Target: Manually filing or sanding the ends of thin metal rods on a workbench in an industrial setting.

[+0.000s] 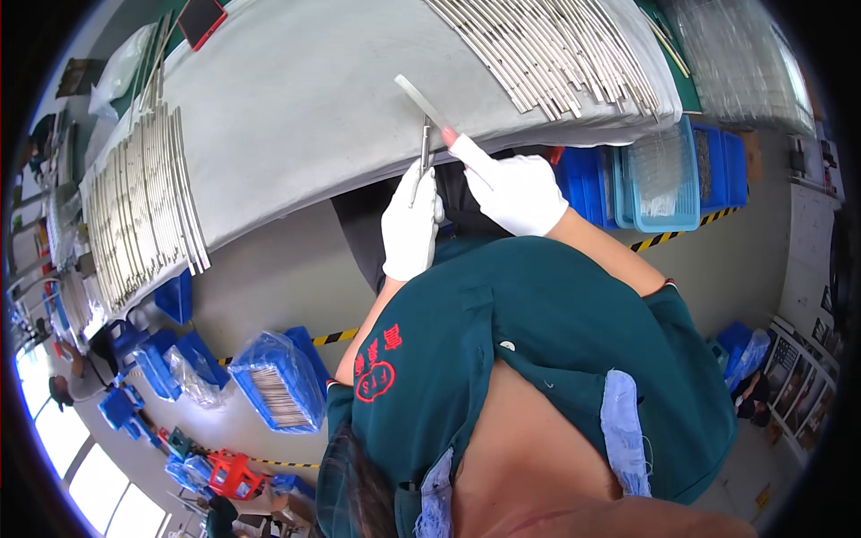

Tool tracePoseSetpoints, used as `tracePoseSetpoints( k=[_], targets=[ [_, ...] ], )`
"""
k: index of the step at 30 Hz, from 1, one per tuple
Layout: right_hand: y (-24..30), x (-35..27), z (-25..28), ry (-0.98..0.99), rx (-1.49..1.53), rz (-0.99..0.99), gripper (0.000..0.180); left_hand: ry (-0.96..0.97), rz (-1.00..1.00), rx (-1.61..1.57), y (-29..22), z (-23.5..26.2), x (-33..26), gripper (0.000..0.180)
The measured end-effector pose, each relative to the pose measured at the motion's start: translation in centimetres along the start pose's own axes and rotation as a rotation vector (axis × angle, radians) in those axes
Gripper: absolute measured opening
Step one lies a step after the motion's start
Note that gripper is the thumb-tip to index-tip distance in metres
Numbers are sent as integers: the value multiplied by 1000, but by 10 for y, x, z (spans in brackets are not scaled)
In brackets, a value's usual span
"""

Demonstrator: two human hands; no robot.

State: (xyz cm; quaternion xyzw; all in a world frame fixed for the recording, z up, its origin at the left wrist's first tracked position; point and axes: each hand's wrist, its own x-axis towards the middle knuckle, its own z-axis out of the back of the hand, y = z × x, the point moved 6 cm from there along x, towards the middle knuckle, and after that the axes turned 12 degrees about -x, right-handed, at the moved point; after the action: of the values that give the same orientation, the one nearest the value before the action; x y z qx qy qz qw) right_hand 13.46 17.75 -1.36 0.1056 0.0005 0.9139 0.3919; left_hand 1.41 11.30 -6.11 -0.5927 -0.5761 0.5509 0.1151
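Note:
My left hand (409,229), in a white glove, is closed around a slim silver metal rod (426,143) that points up toward the table's front edge. To its right, my white-gloved right hand (525,193) pinches a narrow, flat, pale translucent strip (417,96), with one bare fingertip showing. The strip slants up and left over the cloth. Its lower end lies close to the rod's top; whether the two touch I cannot tell. The rod's lower part is partly hidden by my left fingers.
On the grey-white cloth of the table (296,99) lie rows of metal rods at left (143,206) and at right (556,54). A red-edged phone-like device (202,22) rests at the far left. Blue bins (592,188) and a light-blue basket (664,220) stand at right; a rod-filled blue crate (278,390) sits lower left.

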Motion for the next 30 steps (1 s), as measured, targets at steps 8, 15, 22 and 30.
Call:
tracePoseSetpoints(
  k=[8,15,22,30],
  targets=[
    [1,-2,5,57,-50,-1,59,-23,3,-39,-3,-3,0,32],
    [4,-8,4,68,-52,61,66,-41,24,-26,-5,-2,-1,31],
    [3,2,5,68,-11,17,62,-17,-6,-18,-3,0,-1,31],
    [2,10,-1,-79,3,25,66,-6,27,-17,-6,-3,-1,31]
  ],
)
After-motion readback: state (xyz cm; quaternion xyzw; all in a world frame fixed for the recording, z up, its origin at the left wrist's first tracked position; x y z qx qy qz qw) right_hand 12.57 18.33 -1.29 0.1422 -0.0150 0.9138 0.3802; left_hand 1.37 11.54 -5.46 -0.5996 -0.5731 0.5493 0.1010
